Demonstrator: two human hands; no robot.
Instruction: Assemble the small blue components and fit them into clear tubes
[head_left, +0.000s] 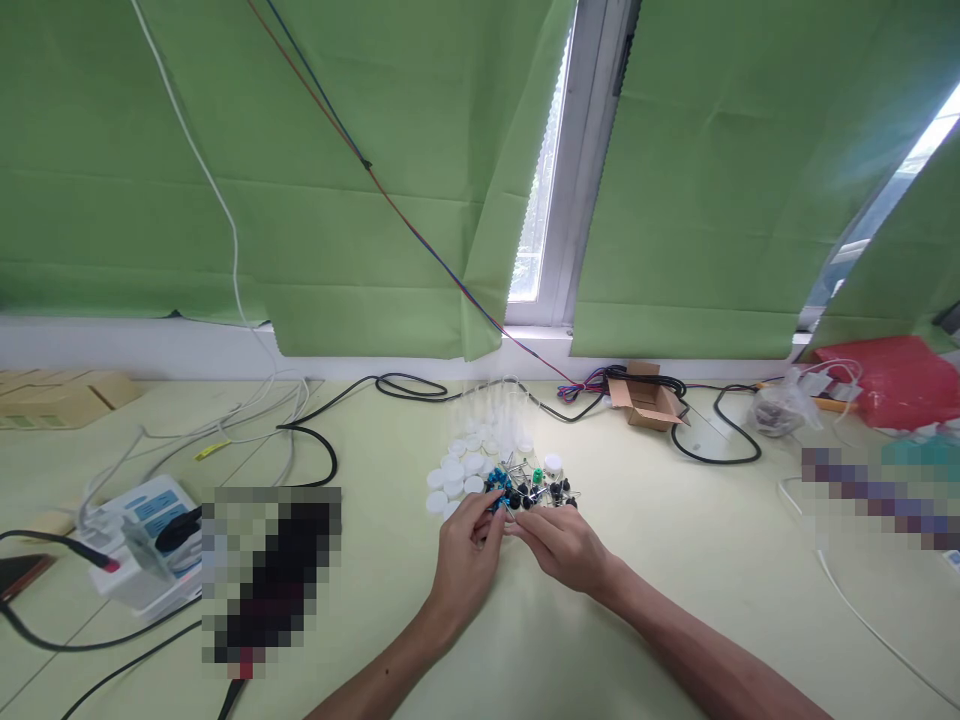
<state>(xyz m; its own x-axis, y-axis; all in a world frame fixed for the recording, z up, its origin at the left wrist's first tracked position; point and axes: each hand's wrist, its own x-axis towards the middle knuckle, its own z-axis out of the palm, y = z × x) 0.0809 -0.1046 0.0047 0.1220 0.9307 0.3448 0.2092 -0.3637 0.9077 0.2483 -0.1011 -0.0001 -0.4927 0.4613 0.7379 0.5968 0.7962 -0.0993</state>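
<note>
My left hand (469,550) is closed in a pinch close to a pile of small blue parts (497,482); what its fingertips hold is too small to make out. My right hand (570,545) meets it from the right, thumb and finger pressed together at a thin metal pin (511,516). Just beyond the hands lie black knob-like pieces (559,490) with metal pins, and a small green piece (538,475). Several round white caps (453,472) are spread to the left of the pile. Behind it, clear tubes (510,415) lie on the table.
A small open cardboard box (646,402) sits at the back beside coiled black cable (720,455). White power strips (142,545) and cords occupy the left side. A plastic bag (784,405) and a red bag (892,380) lie at the back right. Green blinds hang behind.
</note>
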